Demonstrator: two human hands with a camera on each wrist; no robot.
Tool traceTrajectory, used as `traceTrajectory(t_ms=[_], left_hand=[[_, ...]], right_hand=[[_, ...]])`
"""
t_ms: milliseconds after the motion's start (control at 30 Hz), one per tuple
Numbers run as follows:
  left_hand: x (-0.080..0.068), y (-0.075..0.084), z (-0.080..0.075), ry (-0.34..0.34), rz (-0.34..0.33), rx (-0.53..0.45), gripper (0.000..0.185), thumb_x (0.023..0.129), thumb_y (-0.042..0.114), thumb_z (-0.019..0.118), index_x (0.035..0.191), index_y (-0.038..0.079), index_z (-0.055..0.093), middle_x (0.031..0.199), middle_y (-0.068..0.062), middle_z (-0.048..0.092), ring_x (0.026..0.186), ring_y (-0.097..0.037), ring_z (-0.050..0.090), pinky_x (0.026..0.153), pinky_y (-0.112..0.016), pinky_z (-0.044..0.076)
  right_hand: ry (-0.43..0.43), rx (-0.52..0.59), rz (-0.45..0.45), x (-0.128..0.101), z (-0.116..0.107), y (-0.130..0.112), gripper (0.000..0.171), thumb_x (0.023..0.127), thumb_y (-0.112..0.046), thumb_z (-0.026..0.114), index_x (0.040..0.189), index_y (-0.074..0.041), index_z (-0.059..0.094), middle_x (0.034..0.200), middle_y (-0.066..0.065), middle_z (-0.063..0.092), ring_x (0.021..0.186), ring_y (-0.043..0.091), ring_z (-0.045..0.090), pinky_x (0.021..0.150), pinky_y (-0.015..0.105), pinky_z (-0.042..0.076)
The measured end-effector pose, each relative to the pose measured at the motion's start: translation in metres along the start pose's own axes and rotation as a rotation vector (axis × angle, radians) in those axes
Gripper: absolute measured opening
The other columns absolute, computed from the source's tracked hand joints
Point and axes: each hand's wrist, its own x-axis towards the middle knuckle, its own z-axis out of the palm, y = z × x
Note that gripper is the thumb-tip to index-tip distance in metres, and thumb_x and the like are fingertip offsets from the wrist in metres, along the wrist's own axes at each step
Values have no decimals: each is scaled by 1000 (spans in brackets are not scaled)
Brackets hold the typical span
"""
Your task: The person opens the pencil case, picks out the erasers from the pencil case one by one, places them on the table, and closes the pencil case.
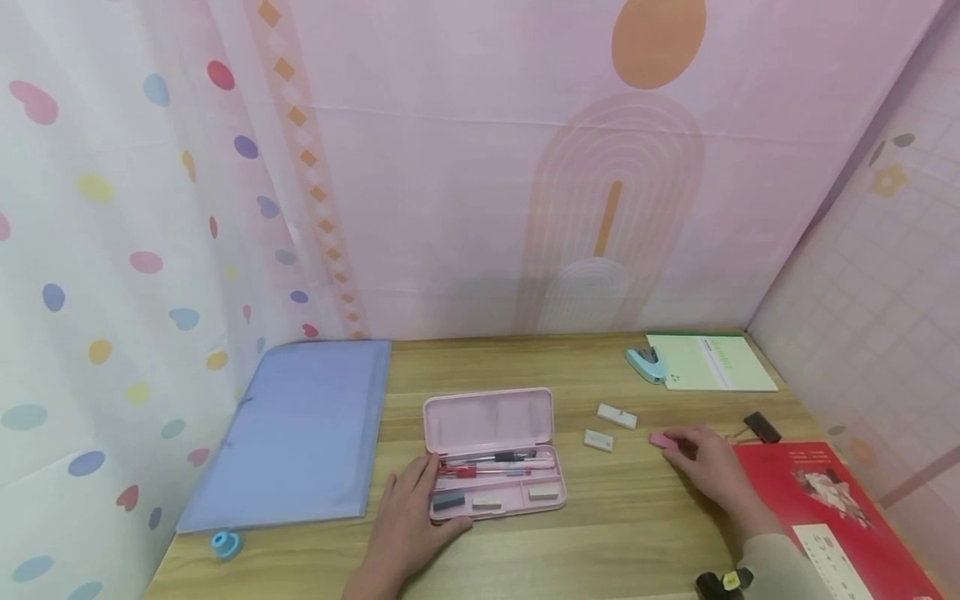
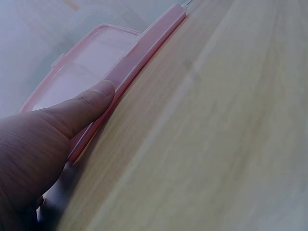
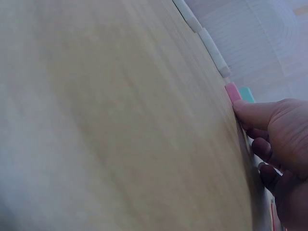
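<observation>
Open pink plastic pencil case (image 1: 491, 454), frame centre, steadied by flat left hand (image 1: 408, 521); small pink eraser (image 1: 662, 440) touched w/ right hand (image 1: 708, 467) fingers (image 3: 250, 113) relaxed, ungripped; best pinched firmly.

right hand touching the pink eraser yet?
Touching. In the right wrist view the right hand has its fingertip pressed against the end of the pink eraser, no gap.

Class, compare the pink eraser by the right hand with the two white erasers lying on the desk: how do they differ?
The pink eraser is pink; the two white erasers are white. The right hand touches the pink eraser with its fingertips, while the white erasers lie untouched, apart from either hand. The pink eraser lies nearest the red booklet; the white erasers lie nearer the open pencil case. All three are small blocks lying flat on the wooden desk, outside the case.
</observation>
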Motion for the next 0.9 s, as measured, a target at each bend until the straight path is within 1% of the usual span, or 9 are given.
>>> traceTrajectory(t_ms=[133,400,467,567,633,733,800,833,900], left_hand=[[0,-1,1,-4,-6,3,111,67,77,66,148,6,37,145,-12,42,131,-31,41,111,-59,23],[-1,-1,1,10,-8,-4,111,66,77,66,147,6,38,145,-11,43,131,-31,42,110,-59,24],[-1,-1,1,12,-7,-1,112,66,78,65,147,6,38,145,-11,43,131,-31,42,110,-59,24],[-1,-1,2,21,4,-5,112,65,78,64,146,5,39,145,-12,44,130,-31,42,110,-60,24],[-1,0,2,27,11,-5,112,65,79,64,146,5,40,144,-12,44,130,-31,43,109,-60,25],[-1,-1,1,27,15,-2,112,66,78,64,146,5,39,144,-12,44,130,-30,43,110,-59,25],[-1,-1,1,23,15,2,112,66,79,64,147,5,38,144,-11,44,130,-29,42,110,-58,25],[-1,-1,1,23,17,2,112,66,79,64,147,5,38,144,-11,44,130,-29,42,110,-59,25],[-1,-1,1,26,23,0,112,65,78,64,147,5,38,144,-12,44,130,-29,43,110,-59,25]], right_hand=[[9,2,3,0,2,1,29,85,-17,74,111,-4,69,103,12,66,93,27,61,80,47,53],[21,4,-3,0,4,3,28,86,-16,73,111,-6,70,104,11,66,94,28,60,80,47,53],[12,5,5,-1,4,2,30,86,-17,73,113,-5,68,106,13,65,95,28,60,81,48,52],[-11,2,25,-4,-1,-4,41,87,-21,72,122,-3,62,112,17,63,99,32,60,83,50,53],[-22,1,42,-6,-5,-14,48,88,-27,71,129,-4,57,116,19,61,101,34,60,84,51,53],[-9,30,-2,-10,-5,-37,50,88,-26,71,130,-3,56,116,19,61,101,34,61,83,50,53],[-7,47,-56,-14,1,-56,44,87,-25,72,126,-6,61,112,12,63,99,29,61,81,47,54],[-7,57,-98,-16,6,-66,40,86,-22,74,122,-8,63,111,9,64,97,26,61,81,45,54],[-31,77,-174,-20,17,-87,34,84,-21,75,116,-10,68,108,2,65,95,19,61,80,40,54]])
